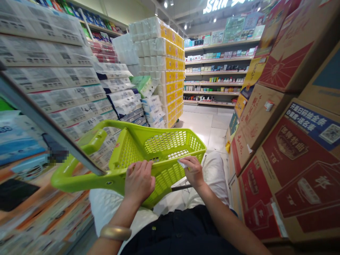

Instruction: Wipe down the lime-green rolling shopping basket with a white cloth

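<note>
lit sign (215, 5): "Skin" | cardboard boxes (289, 156): Chinese print, QR code | shelf packs (53, 76): print too blurred

The left hand (139, 182) and the right hand (193, 172) are bare, and both forearms are uncovered as far as the lower edge of the view. Around the left wrist sits one bangle (116, 232) — thick, smooth and rounded, of a dull gold colour with a soft shine. Lower down shows a dark garment (180, 232) — navy or black, of plain cloth, softly creased.

One basket (170, 173), two hands (139, 180) (193, 171), one paper slip (182, 164)
</note>
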`<state>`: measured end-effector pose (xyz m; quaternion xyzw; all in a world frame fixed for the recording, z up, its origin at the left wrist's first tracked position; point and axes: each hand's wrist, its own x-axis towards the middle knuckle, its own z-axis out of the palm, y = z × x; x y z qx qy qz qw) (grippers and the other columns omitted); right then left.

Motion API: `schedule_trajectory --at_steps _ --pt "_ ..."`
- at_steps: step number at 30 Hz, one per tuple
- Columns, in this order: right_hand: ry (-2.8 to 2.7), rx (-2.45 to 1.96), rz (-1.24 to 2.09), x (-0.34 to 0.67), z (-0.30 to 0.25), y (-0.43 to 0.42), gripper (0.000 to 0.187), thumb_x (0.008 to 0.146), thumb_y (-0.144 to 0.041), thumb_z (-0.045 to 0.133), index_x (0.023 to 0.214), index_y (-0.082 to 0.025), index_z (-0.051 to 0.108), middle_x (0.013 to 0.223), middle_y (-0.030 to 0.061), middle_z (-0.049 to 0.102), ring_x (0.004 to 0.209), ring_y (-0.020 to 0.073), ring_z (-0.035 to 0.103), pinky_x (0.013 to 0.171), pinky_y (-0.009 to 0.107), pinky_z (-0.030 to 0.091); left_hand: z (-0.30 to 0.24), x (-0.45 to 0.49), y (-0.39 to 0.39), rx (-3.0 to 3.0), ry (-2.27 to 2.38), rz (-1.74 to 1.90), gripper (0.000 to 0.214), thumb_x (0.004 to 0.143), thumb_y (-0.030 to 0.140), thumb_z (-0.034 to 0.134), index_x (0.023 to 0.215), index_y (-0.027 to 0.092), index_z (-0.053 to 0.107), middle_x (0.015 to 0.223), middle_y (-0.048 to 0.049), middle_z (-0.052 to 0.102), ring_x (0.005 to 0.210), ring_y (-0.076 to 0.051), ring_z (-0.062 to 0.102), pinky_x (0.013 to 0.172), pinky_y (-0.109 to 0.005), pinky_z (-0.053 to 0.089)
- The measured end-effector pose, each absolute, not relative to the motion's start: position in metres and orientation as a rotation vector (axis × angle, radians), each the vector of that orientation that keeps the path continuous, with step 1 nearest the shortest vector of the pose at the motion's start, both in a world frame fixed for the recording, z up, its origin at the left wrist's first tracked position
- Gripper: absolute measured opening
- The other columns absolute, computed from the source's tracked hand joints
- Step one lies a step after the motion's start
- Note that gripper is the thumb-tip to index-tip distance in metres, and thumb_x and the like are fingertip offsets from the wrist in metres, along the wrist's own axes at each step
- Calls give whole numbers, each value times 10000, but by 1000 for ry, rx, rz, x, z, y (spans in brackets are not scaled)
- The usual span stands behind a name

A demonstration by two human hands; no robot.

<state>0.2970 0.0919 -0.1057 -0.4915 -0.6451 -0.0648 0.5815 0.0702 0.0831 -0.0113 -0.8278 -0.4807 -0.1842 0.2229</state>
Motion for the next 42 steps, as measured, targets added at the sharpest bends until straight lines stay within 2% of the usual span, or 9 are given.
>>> schedule_trajectory --at_steps 6,11,15,17,20,27,31,38,42 --pt "-1454 -1196 -168 299 -106 92 423 767 9 505 943 -261 780 886 44 709 848 199 615 795 332 545 -13 70 85 -2297 -1344 -549 388 756 141 518 1120 159 651 965 -107 687 977 -306 589 980 -467 347" --pt "-1590 -1093 -97 270 -98 90 447 760 17 529 998 -274 770 931 32 731 895 195 633 829 328 546 -10 76 83 -2281 -1398 -542 379 769 158 505 1110 149 668 921 -118 691 953 -319 598 1007 -512 338" --pt "-1603 -1085 -93 274 -97 89 428 777 14 528 990 -269 768 933 27 738 900 190 639 829 320 541 -9 93 82 -2270 -1399 -587 449 796 156 494 1225 105 616 1152 -170 672 1152 -324 565 1127 -529 233" --pt "-1565 -1131 -111 288 -99 90 427 768 18 521 969 -264 769 933 28 735 891 196 635 828 330 538 -12 105 86 -2374 -1319 -582 510 796 157 504 1300 99 563 1280 -175 625 1236 -309 526 1142 -496 245" --pt "-1464 -1213 -141 311 -104 93 448 731 37 508 939 -261 770 925 31 728 878 203 631 829 345 534 -18 122 95 -2514 -1233 -539 570 784 160 518 1351 107 521 1341 -169 597 1262 -292 514 1126 -455 292" --pt "-1439 -1201 -91 290 -103 99 369 784 -8 550 926 -266 771 929 31 726 878 195 636 828 332 530 -21 130 103 -2515 -1296 -398 484 792 182 529 1271 130 577 1087 -138 687 1024 -294 607 984 -451 352" --pt "-1590 -1117 -83 278 -102 98 392 788 -2 547 975 -266 767 946 28 731 898 196 631 839 329 530 -21 122 102 -2522 -1285 -400 474 783 175 533 1253 141 579 1061 -119 679 1009 -291 596 979 -439 336" --pt "-1339 -1282 -230 328 -109 92 428 731 33 481 893 -242 767 881 40 715 864 215 613 798 349 533 -23 110 101 -2539 -1292 -428 469 772 159 521 1237 157 582 1063 -101 680 1002 -280 590 985 -442 332" --pt "-1432 -1233 -212 308 -107 93 434 734 36 482 913 -240 765 890 39 716 865 207 615 796 333 531 -23 108 101 -2539 -1292 -434 473 759 154 527 1229 157 583 1038 -94 679 996 -277 589 986 -439 330"
